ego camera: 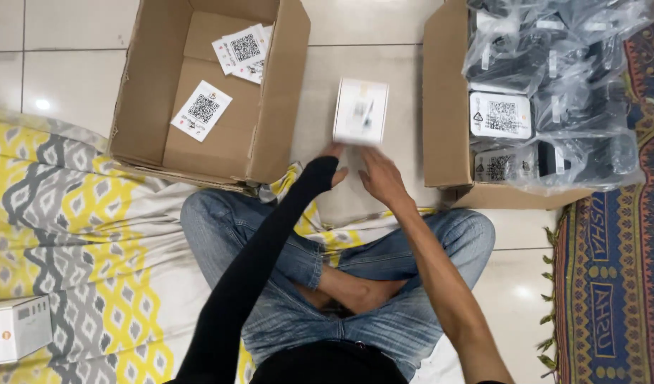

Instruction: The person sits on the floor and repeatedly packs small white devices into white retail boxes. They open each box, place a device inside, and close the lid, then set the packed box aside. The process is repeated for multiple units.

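Your hands meet under a small white box (360,111), which sits blurred above the tiled floor (362,60) between two cardboard boxes. Your left hand (334,162), black-sleeved, touches its lower edge with its fingers; how far they spread, you cannot tell. Your right hand (381,176) reaches its lower right corner, fingers extended and loosely together.
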